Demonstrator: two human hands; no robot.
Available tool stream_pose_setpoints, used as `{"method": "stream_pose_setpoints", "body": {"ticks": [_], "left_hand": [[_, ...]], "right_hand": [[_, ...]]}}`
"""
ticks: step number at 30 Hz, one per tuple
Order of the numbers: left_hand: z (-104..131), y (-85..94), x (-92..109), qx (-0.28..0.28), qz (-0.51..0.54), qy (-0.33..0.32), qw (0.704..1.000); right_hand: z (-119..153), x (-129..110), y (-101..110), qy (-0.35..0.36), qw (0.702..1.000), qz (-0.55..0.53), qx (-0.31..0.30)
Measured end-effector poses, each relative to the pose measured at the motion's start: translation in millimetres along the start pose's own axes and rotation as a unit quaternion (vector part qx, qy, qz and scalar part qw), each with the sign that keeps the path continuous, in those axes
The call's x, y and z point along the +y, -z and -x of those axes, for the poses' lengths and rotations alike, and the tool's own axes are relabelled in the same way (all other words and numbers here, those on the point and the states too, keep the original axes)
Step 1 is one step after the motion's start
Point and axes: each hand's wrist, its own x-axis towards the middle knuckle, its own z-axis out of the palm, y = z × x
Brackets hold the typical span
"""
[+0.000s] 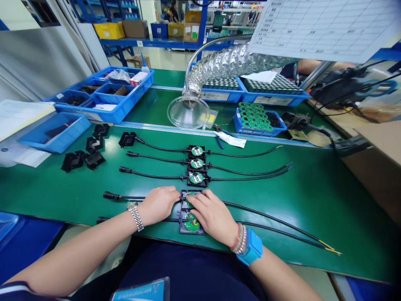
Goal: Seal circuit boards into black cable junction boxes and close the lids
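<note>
Two black plastic cases with green round circuit boards lie near the table's front edge, one behind the other. My left hand [159, 205] is closed on the black cable [133, 197] where it enters the left side of the farther case [187, 194]. Over that case's right side bends my right hand [216, 217], its fingertips on the case and its green circuit board [189, 202]. The nearer case, with its circuit board [192, 222], sits partly under my right hand. Behind them, a row of several similar cases [196, 177] holds boards, with cables running out both sides.
Loose black covers [94, 159] lie on the left beside a blue tray [59, 131]. A clear fume hood [189, 113] on a silver duct [232, 65] hangs at the back. Pliers [218, 140] and a blue bin of green boards [255, 119] are behind the row.
</note>
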Motion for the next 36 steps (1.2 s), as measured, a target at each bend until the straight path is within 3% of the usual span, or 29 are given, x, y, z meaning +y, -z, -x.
{"method": "stream_pose_setpoints", "body": {"ticks": [5, 13, 18, 22, 27, 36], "left_hand": [[-3, -1.2, 0, -0.023, -0.039, -0.031, 0.998], [5, -13.3, 5, 0.012, -0.124, -0.079, 0.989], [14, -8.8, -2, 0.086, -0.047, -0.033, 0.995], [16, -7.8, -2, 0.109, 0.017, -0.048, 0.993], [3, -14.6, 3, 0.093, 0.055, -0.105, 0.989], [-5, -22.4, 2, 0.104, 0.121, -0.114, 0.981]], "right_hand": [[-4, -3, 2, -0.012, 0.999, 0.018, -0.026], [-9, -16, 3, -0.049, 0.997, 0.047, -0.031], [9, 2, 7, -0.032, 0.998, -0.036, 0.032], [26, 27, 8, -0.077, 0.986, -0.099, 0.111], [24, 33, -4, -0.079, 0.988, -0.101, 0.087], [15, 35, -7, -0.036, 0.994, -0.094, 0.052]]}}
